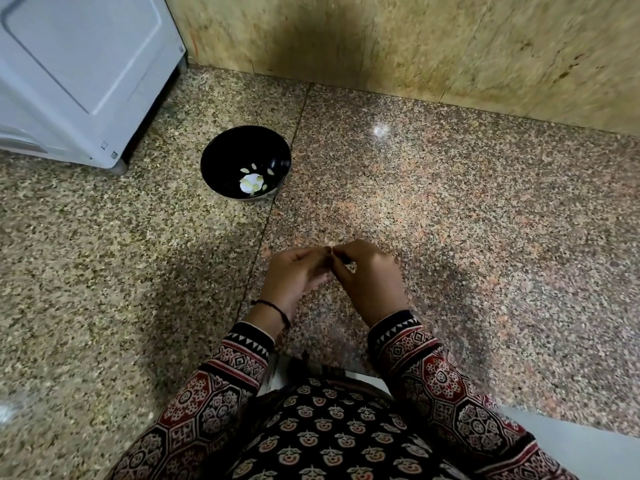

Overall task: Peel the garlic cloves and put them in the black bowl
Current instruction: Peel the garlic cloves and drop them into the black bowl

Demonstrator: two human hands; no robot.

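A black bowl (221,157) stands on the granite counter, left of centre, with several pale peeled garlic cloves (254,181) in its bottom. Nearer to me, my left hand (294,275) and my right hand (370,275) meet fingertip to fingertip above the counter. Both pinch one small garlic clove (331,247) between them; only a sliver of it shows past the fingers. A bit of pale skin shows under my right fingers.
A white appliance (79,74) stands at the back left, close behind the bowl. A beige stone wall (415,46) runs along the back. The speckled granite counter (485,220) stretches to the right, and its front edge lies by my body.
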